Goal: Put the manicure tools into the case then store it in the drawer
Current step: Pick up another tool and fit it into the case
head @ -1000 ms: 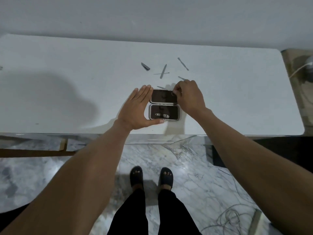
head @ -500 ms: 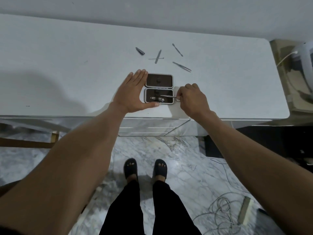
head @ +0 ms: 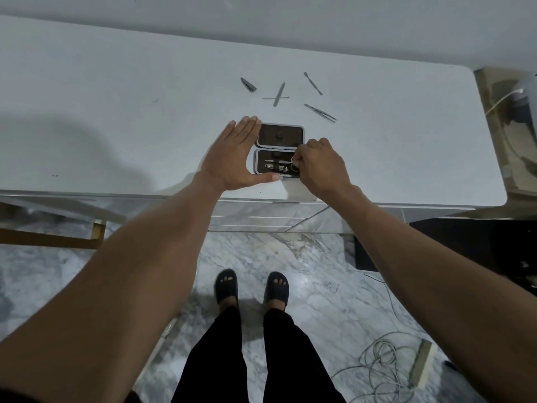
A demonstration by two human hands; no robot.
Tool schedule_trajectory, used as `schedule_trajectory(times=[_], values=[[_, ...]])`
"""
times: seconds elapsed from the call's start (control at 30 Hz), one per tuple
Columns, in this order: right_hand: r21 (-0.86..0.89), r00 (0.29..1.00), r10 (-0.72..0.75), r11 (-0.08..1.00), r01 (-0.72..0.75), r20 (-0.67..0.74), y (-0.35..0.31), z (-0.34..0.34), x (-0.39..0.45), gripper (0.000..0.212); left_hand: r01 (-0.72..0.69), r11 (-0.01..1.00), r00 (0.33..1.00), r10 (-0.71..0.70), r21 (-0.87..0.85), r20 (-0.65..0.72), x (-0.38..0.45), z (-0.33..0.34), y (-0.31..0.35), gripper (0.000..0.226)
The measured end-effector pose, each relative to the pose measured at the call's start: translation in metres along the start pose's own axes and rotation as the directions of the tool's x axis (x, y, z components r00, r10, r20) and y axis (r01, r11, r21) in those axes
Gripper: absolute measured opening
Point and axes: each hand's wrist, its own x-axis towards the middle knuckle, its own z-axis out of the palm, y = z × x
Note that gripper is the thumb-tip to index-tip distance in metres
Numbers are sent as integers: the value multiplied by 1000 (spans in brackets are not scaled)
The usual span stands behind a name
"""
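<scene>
The open case (head: 278, 161) lay near the counter (head: 116, 112) front edge, braced by the flat, released left hand (head: 235, 158). The right hand (head: 321, 167) held a pinching grip on a thin tool (head: 280, 162) inside the near half. Four tools (head: 278, 94) lay farther back.

Home room: white dresser top (head: 116, 97), marble floor (head: 319, 271), slippers (head: 226, 287), loose cable (head: 377, 362).
</scene>
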Motion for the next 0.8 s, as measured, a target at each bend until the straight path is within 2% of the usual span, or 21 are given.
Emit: schedule_trajectory(times=[0.37,0.57,0.8], values=[[55,999,-5,998,7,-37,-9,8,5,17,-4,1000,1000,4,13,-2,1,2,-3,132],[118,1000,4,993,-6,18,-10,-5,11,15,-7,1000,1000,7,9,-6,0,0,-1,131],[223,994,81,973,-64,-71,-15,-25,54,18,-14,1000,1000,14,16,-3,0,1,0,131]])
